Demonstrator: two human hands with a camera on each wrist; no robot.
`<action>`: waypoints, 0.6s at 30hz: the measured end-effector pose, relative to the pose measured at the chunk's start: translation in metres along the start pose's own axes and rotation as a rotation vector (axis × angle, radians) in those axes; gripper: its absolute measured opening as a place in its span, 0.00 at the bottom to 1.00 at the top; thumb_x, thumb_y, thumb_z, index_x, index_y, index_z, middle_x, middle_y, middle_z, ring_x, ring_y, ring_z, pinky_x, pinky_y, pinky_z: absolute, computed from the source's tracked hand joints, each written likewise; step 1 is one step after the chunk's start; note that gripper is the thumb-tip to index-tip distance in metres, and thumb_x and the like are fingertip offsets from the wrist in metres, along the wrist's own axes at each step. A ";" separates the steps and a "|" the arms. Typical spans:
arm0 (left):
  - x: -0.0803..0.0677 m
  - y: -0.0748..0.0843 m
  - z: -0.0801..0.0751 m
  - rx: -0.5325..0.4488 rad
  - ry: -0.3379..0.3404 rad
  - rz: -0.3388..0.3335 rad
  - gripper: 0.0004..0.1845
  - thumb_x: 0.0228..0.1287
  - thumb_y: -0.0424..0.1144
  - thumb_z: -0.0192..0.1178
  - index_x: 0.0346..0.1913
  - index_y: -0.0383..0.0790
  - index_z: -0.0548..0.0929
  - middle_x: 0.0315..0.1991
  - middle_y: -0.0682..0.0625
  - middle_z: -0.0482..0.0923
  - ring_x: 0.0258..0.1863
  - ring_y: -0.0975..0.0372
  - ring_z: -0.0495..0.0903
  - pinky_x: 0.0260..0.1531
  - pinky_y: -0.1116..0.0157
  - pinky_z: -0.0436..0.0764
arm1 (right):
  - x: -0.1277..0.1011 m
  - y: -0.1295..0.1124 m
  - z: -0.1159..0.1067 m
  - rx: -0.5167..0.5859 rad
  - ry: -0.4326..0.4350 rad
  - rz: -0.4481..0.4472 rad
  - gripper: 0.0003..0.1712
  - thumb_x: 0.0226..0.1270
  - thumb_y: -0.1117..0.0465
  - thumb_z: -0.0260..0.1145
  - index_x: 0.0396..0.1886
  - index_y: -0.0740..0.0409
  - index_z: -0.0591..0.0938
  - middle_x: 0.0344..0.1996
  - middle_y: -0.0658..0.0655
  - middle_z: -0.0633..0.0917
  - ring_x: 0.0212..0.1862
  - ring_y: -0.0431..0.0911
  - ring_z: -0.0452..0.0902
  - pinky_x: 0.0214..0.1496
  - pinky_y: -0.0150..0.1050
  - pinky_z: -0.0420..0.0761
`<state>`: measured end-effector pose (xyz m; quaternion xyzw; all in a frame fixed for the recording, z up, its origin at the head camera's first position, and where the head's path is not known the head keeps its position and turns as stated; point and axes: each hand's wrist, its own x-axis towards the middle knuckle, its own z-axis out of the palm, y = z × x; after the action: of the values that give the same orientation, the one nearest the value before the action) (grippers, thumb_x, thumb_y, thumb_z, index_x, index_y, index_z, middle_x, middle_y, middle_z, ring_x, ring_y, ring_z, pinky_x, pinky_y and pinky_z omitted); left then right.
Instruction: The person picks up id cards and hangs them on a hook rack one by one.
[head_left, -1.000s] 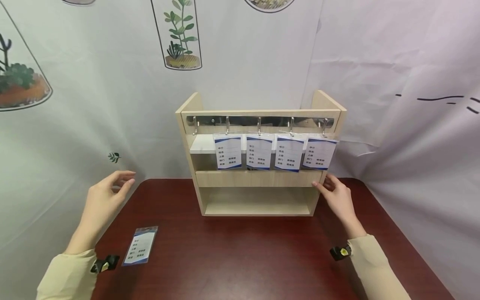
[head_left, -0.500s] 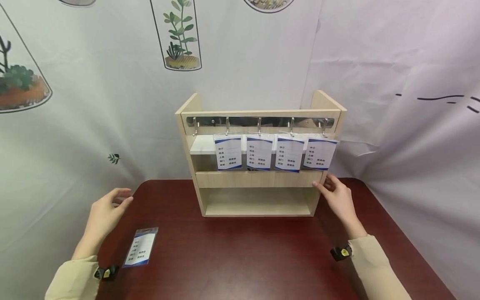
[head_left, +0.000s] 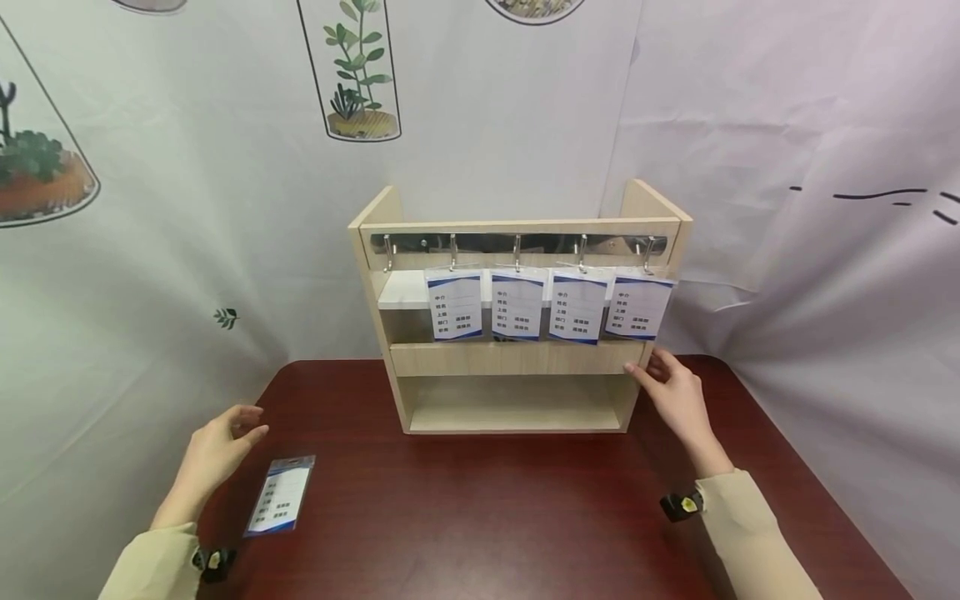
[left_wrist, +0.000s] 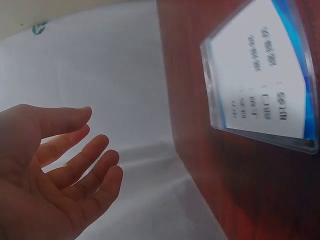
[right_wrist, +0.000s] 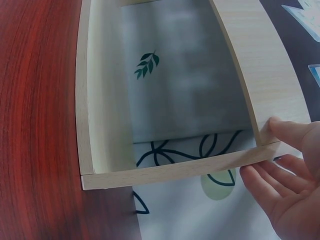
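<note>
A name badge [head_left: 279,494] in a clear sleeve lies flat on the dark red table [head_left: 487,517], near its left edge. The left hand [head_left: 213,450] hovers just beside the badge, fingers loose and spread, holding nothing. The right hand [head_left: 675,392] rests its straight fingers on the right side of a light wooden rack [head_left: 517,354] at the back of the table. Four more badges [head_left: 543,304] hang in a row from hooks [head_left: 517,250] on the rack.

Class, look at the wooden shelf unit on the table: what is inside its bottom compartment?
The bottom compartment of the wooden shelf unit shows nothing inside; its back is open to the printed curtain. The upper shelf is mostly hidden behind four hanging badge cards.
</note>
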<state>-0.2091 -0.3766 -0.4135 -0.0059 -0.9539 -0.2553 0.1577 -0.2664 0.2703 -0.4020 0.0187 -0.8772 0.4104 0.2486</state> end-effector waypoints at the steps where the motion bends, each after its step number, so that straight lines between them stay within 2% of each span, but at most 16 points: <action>1: 0.000 -0.001 0.001 0.000 -0.013 -0.007 0.22 0.71 0.41 0.63 0.57 0.26 0.77 0.52 0.27 0.79 0.48 0.36 0.80 0.39 0.43 0.79 | 0.000 0.000 0.000 0.000 0.000 0.000 0.35 0.69 0.46 0.70 0.65 0.66 0.77 0.50 0.73 0.84 0.54 0.64 0.82 0.50 0.59 0.82; 4: 0.001 -0.004 0.003 -0.005 -0.052 -0.021 0.23 0.71 0.41 0.63 0.58 0.24 0.75 0.53 0.26 0.78 0.48 0.35 0.79 0.41 0.42 0.79 | 0.000 0.001 0.000 -0.002 -0.001 0.001 0.35 0.69 0.46 0.70 0.65 0.66 0.77 0.50 0.73 0.84 0.54 0.64 0.82 0.50 0.59 0.82; 11: 0.004 -0.008 0.010 -0.009 -0.091 -0.024 0.23 0.68 0.37 0.64 0.58 0.23 0.75 0.53 0.24 0.77 0.50 0.34 0.79 0.44 0.39 0.78 | -0.001 0.002 0.000 0.003 0.000 0.000 0.35 0.69 0.46 0.70 0.65 0.67 0.76 0.50 0.73 0.84 0.54 0.64 0.82 0.50 0.59 0.82; 18: 0.006 -0.016 0.016 -0.004 -0.185 -0.081 0.28 0.65 0.39 0.67 0.59 0.22 0.73 0.53 0.22 0.75 0.50 0.32 0.77 0.41 0.41 0.80 | 0.000 0.001 0.001 0.005 0.005 0.001 0.35 0.69 0.47 0.70 0.65 0.67 0.77 0.50 0.73 0.85 0.53 0.64 0.82 0.50 0.59 0.82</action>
<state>-0.2212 -0.3835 -0.4325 0.0088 -0.9633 -0.2618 0.0584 -0.2667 0.2706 -0.4034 0.0180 -0.8757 0.4125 0.2505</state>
